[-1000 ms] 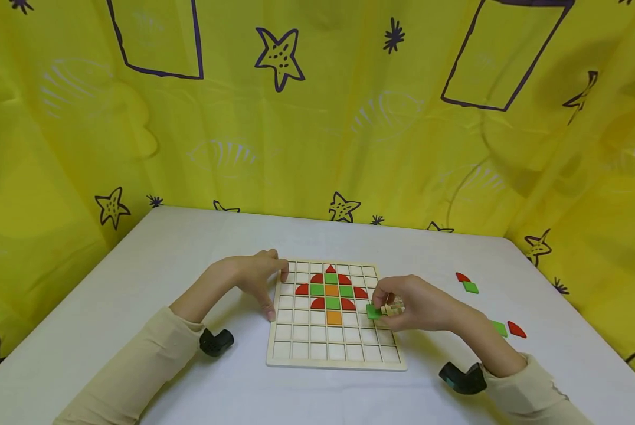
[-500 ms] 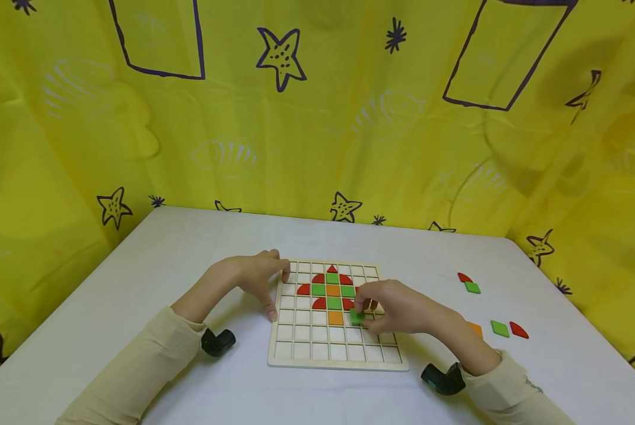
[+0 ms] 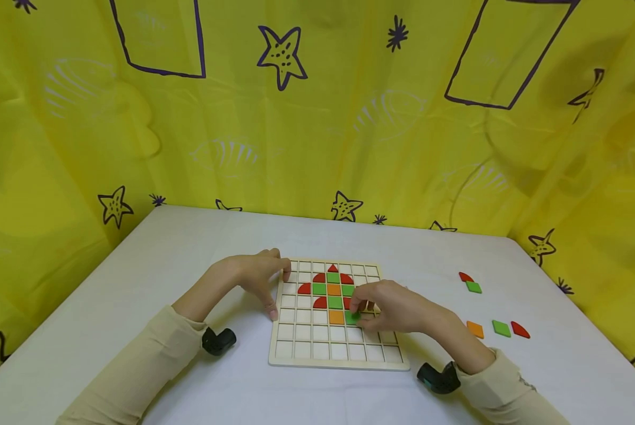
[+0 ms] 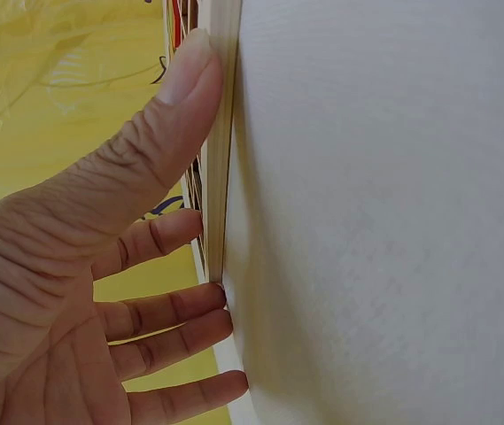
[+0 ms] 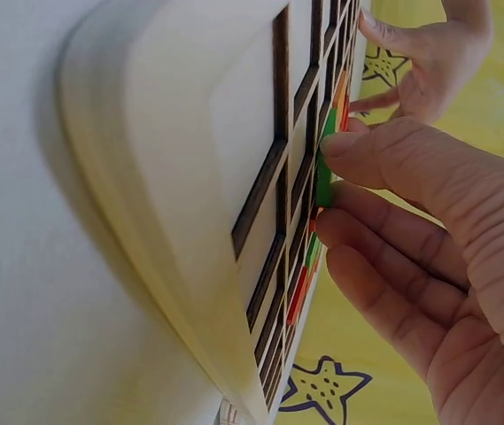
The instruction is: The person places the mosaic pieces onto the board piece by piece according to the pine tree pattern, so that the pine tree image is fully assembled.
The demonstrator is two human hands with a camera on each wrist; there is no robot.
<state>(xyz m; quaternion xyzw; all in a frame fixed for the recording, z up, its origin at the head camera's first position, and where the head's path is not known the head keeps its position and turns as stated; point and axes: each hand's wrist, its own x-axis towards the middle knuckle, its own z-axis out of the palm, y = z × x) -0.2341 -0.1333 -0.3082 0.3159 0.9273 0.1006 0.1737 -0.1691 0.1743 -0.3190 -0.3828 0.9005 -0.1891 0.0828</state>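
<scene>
A wooden grid board (image 3: 339,365) lies on the white table and bears a pattern of red, green and orange pieces. My right hand (image 3: 394,307) is over its right half, with thumb and fingertips pinching a green square tile (image 3: 352,319). That tile is at the cell just right of the lower orange tile (image 3: 336,317). In the right wrist view, the thumb lies against the green tile's (image 5: 324,188) edge. My left hand (image 3: 256,277) rests at the board's left side, fingers spread. In the left wrist view, its thumb (image 4: 185,84) touches the board's edge.
To the right of the board lie loose pieces: a red quarter-round (image 3: 465,276) with a green square (image 3: 474,287), and nearer, an orange square (image 3: 475,329), a green square (image 3: 501,329) and another red quarter-round (image 3: 520,329). A yellow patterned curtain (image 3: 317,136) hangs behind the table.
My right hand has moved left over the board, bringing the green tile from the right columns down to the cell beside the lower orange tile. The left hand keeps its place.
</scene>
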